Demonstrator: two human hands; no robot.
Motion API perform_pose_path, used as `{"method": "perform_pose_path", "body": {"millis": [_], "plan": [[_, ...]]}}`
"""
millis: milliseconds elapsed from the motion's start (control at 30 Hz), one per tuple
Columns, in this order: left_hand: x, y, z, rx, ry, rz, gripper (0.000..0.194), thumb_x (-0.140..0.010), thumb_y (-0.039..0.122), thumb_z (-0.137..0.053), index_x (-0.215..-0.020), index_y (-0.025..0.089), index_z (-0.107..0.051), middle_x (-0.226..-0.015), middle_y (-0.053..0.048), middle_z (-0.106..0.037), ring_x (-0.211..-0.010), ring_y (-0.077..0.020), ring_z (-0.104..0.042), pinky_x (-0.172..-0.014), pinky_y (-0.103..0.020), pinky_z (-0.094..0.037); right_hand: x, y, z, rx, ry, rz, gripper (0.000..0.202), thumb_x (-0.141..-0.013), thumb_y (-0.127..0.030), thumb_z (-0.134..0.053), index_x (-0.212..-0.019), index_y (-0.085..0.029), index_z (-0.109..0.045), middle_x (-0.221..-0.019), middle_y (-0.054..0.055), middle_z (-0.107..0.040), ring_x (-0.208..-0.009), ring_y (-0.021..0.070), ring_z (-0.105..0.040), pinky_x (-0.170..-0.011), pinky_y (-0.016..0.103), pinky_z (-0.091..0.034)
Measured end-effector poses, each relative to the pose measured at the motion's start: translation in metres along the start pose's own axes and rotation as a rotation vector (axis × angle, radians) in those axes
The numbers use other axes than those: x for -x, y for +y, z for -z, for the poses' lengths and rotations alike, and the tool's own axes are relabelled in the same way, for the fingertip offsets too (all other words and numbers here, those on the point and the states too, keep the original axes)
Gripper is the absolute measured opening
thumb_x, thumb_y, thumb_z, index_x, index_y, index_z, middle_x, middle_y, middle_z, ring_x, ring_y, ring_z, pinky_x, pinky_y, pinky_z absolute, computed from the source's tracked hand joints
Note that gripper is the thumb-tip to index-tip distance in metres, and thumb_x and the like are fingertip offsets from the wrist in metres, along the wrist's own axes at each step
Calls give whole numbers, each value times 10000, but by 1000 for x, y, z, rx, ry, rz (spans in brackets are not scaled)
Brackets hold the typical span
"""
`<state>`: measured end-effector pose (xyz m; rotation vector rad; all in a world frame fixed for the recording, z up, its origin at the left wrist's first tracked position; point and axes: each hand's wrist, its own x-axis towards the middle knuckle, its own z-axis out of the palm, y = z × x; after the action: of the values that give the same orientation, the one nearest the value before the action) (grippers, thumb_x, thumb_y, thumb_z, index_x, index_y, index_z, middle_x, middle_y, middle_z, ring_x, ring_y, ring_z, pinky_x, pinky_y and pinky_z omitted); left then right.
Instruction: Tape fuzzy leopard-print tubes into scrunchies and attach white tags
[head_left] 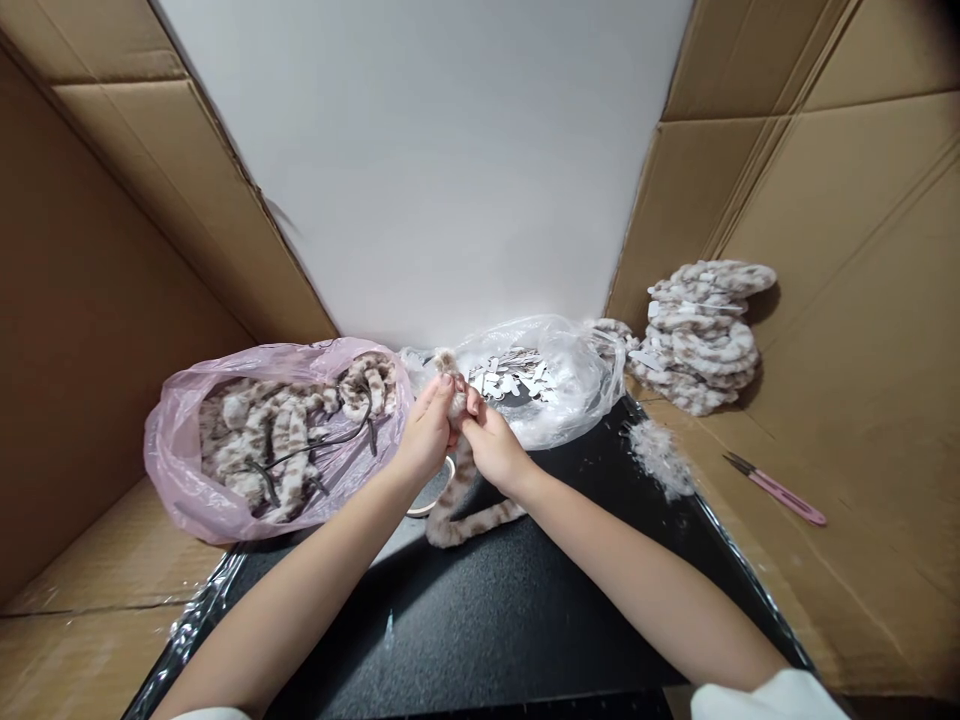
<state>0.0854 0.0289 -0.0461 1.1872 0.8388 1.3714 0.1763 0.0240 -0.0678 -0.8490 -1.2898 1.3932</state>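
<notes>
Plush strip (448,527) is partly hidden by left hand (429,428) and right hand (491,445).

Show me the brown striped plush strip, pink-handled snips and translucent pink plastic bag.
Brown striped plush strip (444,531): head view, lower bend.
Pink-handled snips (787,497): head view, handle.
Pink plastic bag (174,442): head view, left side.

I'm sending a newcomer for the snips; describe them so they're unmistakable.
Find the black tabletop, then the cardboard to its right. The snips lie there; unlike the pale fluff nearby, they have dark blades and a pink handle.
</notes>
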Motion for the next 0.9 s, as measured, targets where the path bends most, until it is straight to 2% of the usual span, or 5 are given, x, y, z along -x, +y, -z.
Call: {"method": "perform_pose_path", "body": {"millis": [133,267,500,733,900], "plan": [[0,1,1,-37,-9,-32,365,-855,542,-548,-756,192,-519,-658,31,-570,-328,-25,-302,-268,-165,-189,0,-3,2,-55,-32,-21,31,-797,-206,-479,-794,-195,-508,-680,-25,-552,-665,136,-555,-672,256,-478],[0,3,4,-105,5,-51,355,-844,559,-561,-809,206,-539,-709,20,-597,-344,-50,-394,-256,-177,-224,2,-6,4,32,-109,29,176,-845,-325,-486,-752,-180,-522,-657,-12,-557,-618,136,-545,-622,261,-454],[1,-3,3,-156,22,-102,395,-820,567,-591,-761,176,-580,-732,1,-606,-455,-70,-421,-392,-199,-315,2,-4,5,158,-36,64,205,-861,-301,-467,-703,-181,-519,-622,-15,-544,-599,133,-524,-561,234,-429],[0,-8,0,-72,16,-125,382,-820,555,-586,-728,186,-552,-881,-42,-656,-863,-183,-601,-743,-261,-472,0,5,3,142,33,136,191,-900,-281,-475,-985,-193,-623,-888,48,-667,-896,208,-610,-809,314,-503],[0,-10,-1,-12,-1,-104,363,-819,534,-594,-725,189,-536,-881,-46,-662,-900,-200,-616,-781,-287,-484,1,6,-1,52,37,199,233,-918,-286,-454,-1054,-175,-606,-1065,76,-662,-1056,209,-602,-951,324,-463]]}}
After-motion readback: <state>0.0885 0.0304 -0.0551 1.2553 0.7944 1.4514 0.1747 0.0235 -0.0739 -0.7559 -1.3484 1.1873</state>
